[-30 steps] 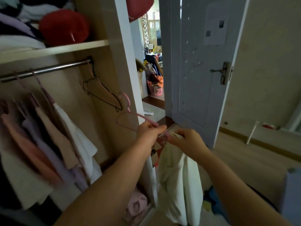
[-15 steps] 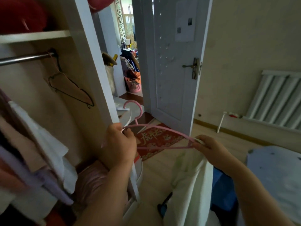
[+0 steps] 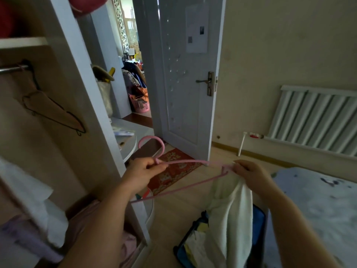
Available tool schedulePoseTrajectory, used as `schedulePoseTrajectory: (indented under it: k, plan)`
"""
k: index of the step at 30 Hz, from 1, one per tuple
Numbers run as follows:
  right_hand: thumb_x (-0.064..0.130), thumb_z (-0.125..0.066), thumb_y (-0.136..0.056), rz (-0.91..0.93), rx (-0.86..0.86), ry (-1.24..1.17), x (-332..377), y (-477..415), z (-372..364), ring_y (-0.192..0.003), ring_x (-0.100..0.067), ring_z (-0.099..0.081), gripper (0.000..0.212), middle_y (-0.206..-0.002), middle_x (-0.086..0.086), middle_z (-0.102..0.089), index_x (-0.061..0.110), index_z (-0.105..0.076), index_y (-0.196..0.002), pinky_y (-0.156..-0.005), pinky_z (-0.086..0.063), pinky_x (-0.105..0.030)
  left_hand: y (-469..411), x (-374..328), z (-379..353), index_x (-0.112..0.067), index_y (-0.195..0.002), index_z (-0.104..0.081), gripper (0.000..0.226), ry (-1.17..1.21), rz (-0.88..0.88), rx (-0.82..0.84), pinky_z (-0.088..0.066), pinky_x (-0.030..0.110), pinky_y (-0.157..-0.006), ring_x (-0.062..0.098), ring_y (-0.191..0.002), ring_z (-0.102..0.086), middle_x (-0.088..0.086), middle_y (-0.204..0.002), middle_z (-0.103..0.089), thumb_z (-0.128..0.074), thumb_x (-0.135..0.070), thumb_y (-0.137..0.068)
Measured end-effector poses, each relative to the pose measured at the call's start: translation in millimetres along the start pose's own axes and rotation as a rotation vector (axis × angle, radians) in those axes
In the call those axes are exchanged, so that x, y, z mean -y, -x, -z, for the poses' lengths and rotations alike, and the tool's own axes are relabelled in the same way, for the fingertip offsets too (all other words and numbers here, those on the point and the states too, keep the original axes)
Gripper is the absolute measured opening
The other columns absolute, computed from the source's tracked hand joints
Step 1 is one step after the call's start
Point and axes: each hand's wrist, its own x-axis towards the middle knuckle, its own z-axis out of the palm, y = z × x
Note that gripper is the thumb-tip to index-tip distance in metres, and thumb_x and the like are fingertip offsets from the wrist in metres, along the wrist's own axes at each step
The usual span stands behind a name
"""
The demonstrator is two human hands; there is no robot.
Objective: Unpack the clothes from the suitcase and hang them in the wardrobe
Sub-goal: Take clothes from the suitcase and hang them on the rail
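Two bare hands in view, both clamped on one item. Left grip [image 3: 144, 171]: fingers curled round the neck of a thin pink plastic clothes hanger [image 3: 185, 162], just below its hook. Right grip [image 3: 249, 171]: fingertips pinched on the hanger's far shoulder end, with the top edge of a cream-white soft fabric garment [image 3: 229, 209] caught at the same spot.

Hanger: held roughly level between the grips, hook pointing up and curling left, and its lower bar slants down to the left. The body of the hanger is bare; the cloth meets it only at the right end.

Garment: pale, slightly ribbed or towelling-like, one curved opening visible near the top. It hangs limp, straight down from the right grip. Its lower part hangs in front of an open blue suitcase [image 3: 258, 225] on the wooden floor, with pale and yellow clothing inside.

Left of the grips: the white-framed open wardrobe [image 3: 81, 93], a metal rail [image 3: 11, 69] carrying an empty black wire hanger [image 3: 54, 111], and blurred white and lilac clothes [image 3: 29, 190] already hung lower left.

Beyond: a red patterned mat [image 3: 173, 171], a grey door [image 3: 183, 84] standing open and a white radiator [image 3: 316, 118].
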Motion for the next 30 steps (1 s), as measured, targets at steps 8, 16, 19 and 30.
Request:
schedulePoseTrajectory:
  k: [8, 16, 19, 30]
  plan:
    - [0.018, -0.048, -0.096, 0.004, -0.26, 0.05, 23, 2, -4, -0.078, -0.018, -0.057, 0.019, -0.083, 0.0, -0.062, 0.016, -0.068, -0.097, -0.066, -0.04, -0.028, 5, -17, -5, -0.026, -0.087, -0.072, 0.008, 0.038, -0.062, -0.032, -0.054, 0.041, -0.09, 0.013, -0.095, -0.067, -0.005, -0.094, -0.073, -0.067, -0.032, -0.085]
    - [0.021, -0.048, -0.096, 0.123, -0.349, 0.286, 51, -1, -22, -0.084, -0.024, -0.054, 0.025, -0.094, 0.002, -0.043, 0.019, -0.068, -0.111, -0.069, -0.036, -0.025, 15, -32, -26, -0.029, -0.092, -0.069, 0.013, -0.155, -0.121, -0.004, -0.055, 0.036, -0.084, 0.007, -0.088, -0.063, -0.012, -0.09, -0.067, -0.061, -0.039, -0.088]
    - [0.027, -0.049, -0.095, 0.226, -0.261, 0.37, 79, 9, -40, -0.077, -0.02, -0.051, 0.022, -0.091, 0.004, -0.042, 0.027, -0.069, -0.106, -0.063, -0.036, -0.026, 18, -34, -40, -0.027, -0.093, -0.07, 0.016, -0.165, -0.142, -0.013, -0.054, 0.04, -0.084, 0.011, -0.085, -0.065, -0.007, -0.089, -0.07, -0.06, -0.04, -0.088]
    - [0.048, -0.079, -0.063, 0.582, -0.371, 0.735, 99, 30, -52, -0.101, -0.021, -0.058, 0.054, -0.11, 0.006, -0.062, 0.034, -0.064, -0.112, -0.09, -0.039, -0.045, 28, -28, -35, -0.014, -0.095, -0.061, 0.009, 0.377, -0.061, -0.178, -0.051, 0.016, -0.064, 0.013, -0.082, -0.063, 0.002, -0.091, -0.067, -0.064, -0.019, -0.088]
